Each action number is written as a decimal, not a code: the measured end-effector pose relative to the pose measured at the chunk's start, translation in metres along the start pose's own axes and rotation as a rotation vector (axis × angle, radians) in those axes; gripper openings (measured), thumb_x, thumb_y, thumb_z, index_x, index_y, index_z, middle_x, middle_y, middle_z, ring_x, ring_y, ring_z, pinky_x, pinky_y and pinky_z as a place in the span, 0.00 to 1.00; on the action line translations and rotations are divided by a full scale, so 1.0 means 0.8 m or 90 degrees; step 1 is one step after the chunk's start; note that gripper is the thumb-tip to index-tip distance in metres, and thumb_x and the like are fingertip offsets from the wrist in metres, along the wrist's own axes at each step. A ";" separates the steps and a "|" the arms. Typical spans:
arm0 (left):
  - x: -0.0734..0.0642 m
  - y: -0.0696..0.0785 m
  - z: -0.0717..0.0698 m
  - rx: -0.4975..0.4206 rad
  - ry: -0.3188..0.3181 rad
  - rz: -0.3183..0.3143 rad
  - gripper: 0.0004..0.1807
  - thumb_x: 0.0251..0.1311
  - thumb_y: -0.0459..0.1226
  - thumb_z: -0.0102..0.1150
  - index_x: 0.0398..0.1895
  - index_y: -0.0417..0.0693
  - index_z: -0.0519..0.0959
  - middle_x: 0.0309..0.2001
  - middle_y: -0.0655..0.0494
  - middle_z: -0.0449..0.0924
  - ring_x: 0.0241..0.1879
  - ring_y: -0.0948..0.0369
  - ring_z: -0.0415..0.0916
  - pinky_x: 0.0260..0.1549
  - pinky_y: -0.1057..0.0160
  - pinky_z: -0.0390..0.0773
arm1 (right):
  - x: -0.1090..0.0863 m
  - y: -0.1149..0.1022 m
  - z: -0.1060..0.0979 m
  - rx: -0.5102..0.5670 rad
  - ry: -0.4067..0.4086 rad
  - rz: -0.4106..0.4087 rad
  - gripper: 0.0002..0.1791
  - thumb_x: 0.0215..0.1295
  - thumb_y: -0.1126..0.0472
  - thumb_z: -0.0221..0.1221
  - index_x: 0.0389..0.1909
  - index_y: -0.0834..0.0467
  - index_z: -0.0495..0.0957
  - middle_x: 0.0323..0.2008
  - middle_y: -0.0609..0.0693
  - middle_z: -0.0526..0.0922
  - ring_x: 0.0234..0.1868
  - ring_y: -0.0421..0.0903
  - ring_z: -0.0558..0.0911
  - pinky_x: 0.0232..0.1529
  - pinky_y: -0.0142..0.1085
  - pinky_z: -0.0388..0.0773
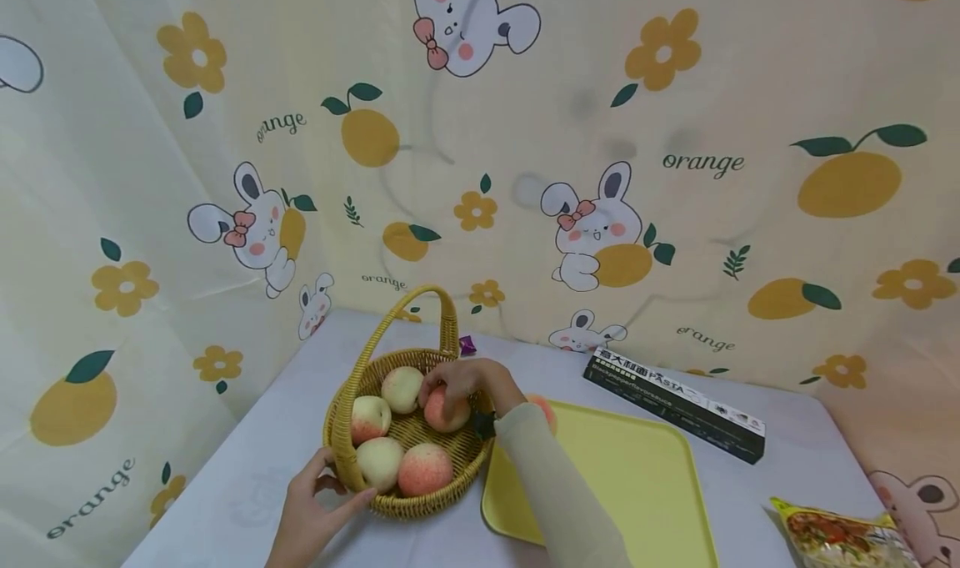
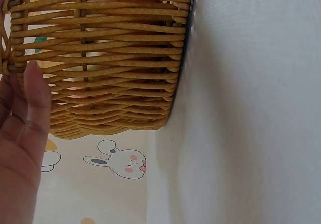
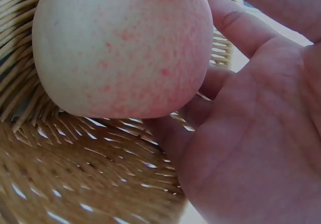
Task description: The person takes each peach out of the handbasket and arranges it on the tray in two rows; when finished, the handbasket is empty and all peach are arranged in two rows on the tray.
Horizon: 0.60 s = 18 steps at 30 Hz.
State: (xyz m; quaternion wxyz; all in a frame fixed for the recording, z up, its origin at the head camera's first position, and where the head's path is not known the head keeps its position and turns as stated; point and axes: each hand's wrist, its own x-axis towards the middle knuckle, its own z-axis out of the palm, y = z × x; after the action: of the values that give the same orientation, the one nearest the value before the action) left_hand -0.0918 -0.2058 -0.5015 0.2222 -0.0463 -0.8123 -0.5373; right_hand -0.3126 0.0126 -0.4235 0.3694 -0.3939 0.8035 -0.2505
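Note:
A wicker basket (image 1: 408,508) with a tall arched handle stands on the table with several peaches (image 1: 426,469) in it. My right hand (image 1: 480,382) reaches over its right rim and grips a reddish peach (image 1: 444,414). The right wrist view shows the fingers curled about this pink-speckled peach (image 3: 123,53), above the woven bottom. My left hand (image 1: 311,505) holds the basket's near left side at the foot of the handle. In the left wrist view, its thumb (image 2: 37,91) lies against the wicker wall. The left fingertips are partly hidden.
A yellow tray (image 1: 637,476) lies right of the basket, under my right forearm. Another peach (image 1: 542,409) shows partly behind the sleeve. Beyond are a black pasta box (image 1: 675,401) and a small purple item (image 1: 467,345). A food packet (image 1: 843,539) lies at the right front.

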 end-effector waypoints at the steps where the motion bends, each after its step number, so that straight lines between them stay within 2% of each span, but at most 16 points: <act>1: 0.000 0.000 0.000 0.002 0.001 0.000 0.25 0.43 0.28 0.80 0.45 0.44 0.77 0.40 0.59 0.77 0.33 0.65 0.74 0.29 0.60 0.81 | 0.000 0.001 0.001 0.008 -0.002 -0.004 0.27 0.52 0.73 0.67 0.56 0.61 0.79 0.50 0.45 0.78 0.49 0.39 0.72 0.52 0.33 0.73; 11: -0.001 0.002 0.001 0.000 0.007 0.008 0.25 0.43 0.28 0.80 0.43 0.45 0.77 0.38 0.61 0.76 0.32 0.64 0.74 0.28 0.61 0.81 | 0.002 0.015 0.006 0.101 -0.023 -0.074 0.28 0.54 0.74 0.68 0.59 0.65 0.77 0.57 0.57 0.79 0.51 0.37 0.74 0.54 0.30 0.72; 18: 0.001 0.004 0.001 0.010 0.010 0.006 0.25 0.43 0.29 0.80 0.42 0.50 0.76 0.36 0.61 0.76 0.29 0.64 0.74 0.27 0.60 0.81 | 0.004 0.023 0.003 0.160 -0.048 -0.063 0.28 0.57 0.73 0.68 0.61 0.66 0.75 0.55 0.51 0.79 0.52 0.37 0.75 0.54 0.30 0.74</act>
State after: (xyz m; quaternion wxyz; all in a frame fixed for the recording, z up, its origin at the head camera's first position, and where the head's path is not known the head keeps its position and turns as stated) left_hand -0.0915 -0.2042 -0.4988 0.2313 -0.0444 -0.8146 -0.5301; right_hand -0.3206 0.0202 -0.4387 0.4331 -0.3928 0.7310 -0.3518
